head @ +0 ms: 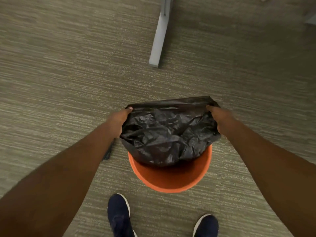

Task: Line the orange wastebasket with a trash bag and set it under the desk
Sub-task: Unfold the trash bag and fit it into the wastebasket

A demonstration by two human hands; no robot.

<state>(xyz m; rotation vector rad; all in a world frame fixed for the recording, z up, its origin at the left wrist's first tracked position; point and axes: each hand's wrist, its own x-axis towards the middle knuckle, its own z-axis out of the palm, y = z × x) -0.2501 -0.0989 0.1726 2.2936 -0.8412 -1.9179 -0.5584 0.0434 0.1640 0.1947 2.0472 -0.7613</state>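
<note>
The orange wastebasket stands upright on the carpet just in front of my feet. A crumpled black trash bag hangs over it, its lower part dipping into the basket's far half. My left hand grips the bag's left edge and my right hand grips its right edge, holding the mouth stretched between them above the rim. The near inner wall of the basket is bare orange.
A grey metal desk foot lies on the carpet beyond the basket, running toward the top of the view. A small dark object lies on the floor under my left forearm. My two dark blue shoes stand close behind the basket.
</note>
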